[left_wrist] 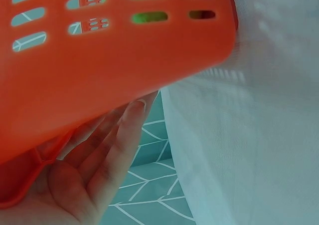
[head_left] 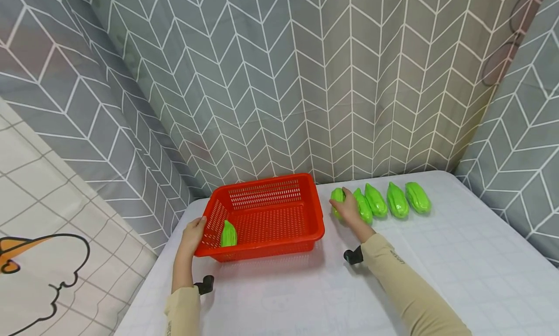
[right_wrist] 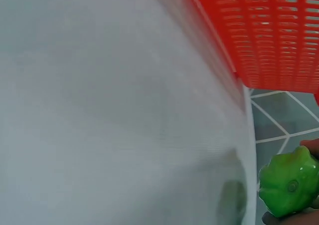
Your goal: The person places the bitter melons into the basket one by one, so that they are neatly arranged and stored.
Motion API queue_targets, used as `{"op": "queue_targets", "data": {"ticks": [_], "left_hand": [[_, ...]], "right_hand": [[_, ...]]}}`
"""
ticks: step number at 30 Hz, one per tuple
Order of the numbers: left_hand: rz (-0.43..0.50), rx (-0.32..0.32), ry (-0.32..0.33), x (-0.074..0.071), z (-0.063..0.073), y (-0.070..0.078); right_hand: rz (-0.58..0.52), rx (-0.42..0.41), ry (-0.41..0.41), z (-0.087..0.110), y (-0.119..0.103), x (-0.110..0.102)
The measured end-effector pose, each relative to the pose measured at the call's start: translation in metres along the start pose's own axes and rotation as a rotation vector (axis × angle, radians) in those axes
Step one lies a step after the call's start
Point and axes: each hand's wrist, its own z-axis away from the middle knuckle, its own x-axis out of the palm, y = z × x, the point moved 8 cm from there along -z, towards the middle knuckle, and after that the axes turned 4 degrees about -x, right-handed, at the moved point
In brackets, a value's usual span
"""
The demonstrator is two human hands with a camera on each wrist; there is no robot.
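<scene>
The right hand [head_left: 347,209] has its fingers clamped on a green ridged gourd [right_wrist: 286,182] by the table's [head_left: 279,297] far edge, and the left hand [head_left: 192,235] grips the red basket [head_left: 266,250] at its left rim. Four more gourds [head_left: 398,202] line the far edge toward the right corner; another gourd [head_left: 228,235] sits in the basket's near left corner.

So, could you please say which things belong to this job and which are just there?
Job: red basket, gripped by the left hand; green fruit in the right hand; fruit inside the basket; four other fruits on the table.
Just there: patterned curtain, cartoon drawing.
</scene>
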Motion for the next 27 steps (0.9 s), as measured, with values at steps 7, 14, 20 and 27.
{"op": "queue_targets", "data": {"ticks": [7,14,20,27], "left_hand": [[0.026,-0.008,-0.001,0.000,0.000,-0.001],[0.020,-0.015,-0.002,0.000,0.000,0.001],[0.012,-0.014,0.002,-0.001,0.000,0.001],[0.005,-0.010,0.000,-0.001,0.000,0.001]], "right_hand": [[0.013,-0.113,0.086,-0.049,0.051,0.005],[0.021,0.000,0.010,-0.011,-0.033,-0.026],[0.012,-0.010,-0.010,-0.003,-0.072,-0.031],[-0.097,-0.019,-0.027,-0.002,-0.100,-0.020]]}}
